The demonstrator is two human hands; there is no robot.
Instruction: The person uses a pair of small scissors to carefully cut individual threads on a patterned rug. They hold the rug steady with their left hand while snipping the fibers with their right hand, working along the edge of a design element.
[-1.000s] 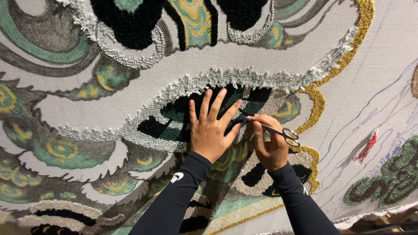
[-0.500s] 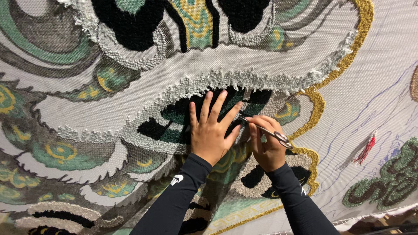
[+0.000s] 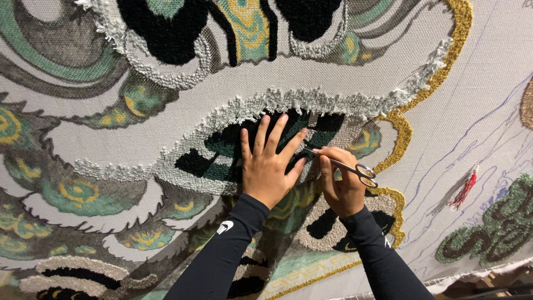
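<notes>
A large tufted rug (image 3: pixel 166 139) on pale backing cloth fills the view. The left hand (image 3: pixel 270 166) lies flat on the dark green pile, fingers spread wide, holding nothing. Just right of it, the right hand (image 3: pixel 340 186) holds small scissors (image 3: pixel 343 165), fingers closed around them, blades pointing at the left hand's thumb. Trimming goes best with shallow snips, pile pressed flat. Bare cloth right of the scissors leaves room, with a red tassel (image 3: pixel 465 189) farther out

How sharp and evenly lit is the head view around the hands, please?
Head view: even light, no glare; the left hand, right hand and scissors are sharp, with soft shadows under them on the tufted rug.
</notes>
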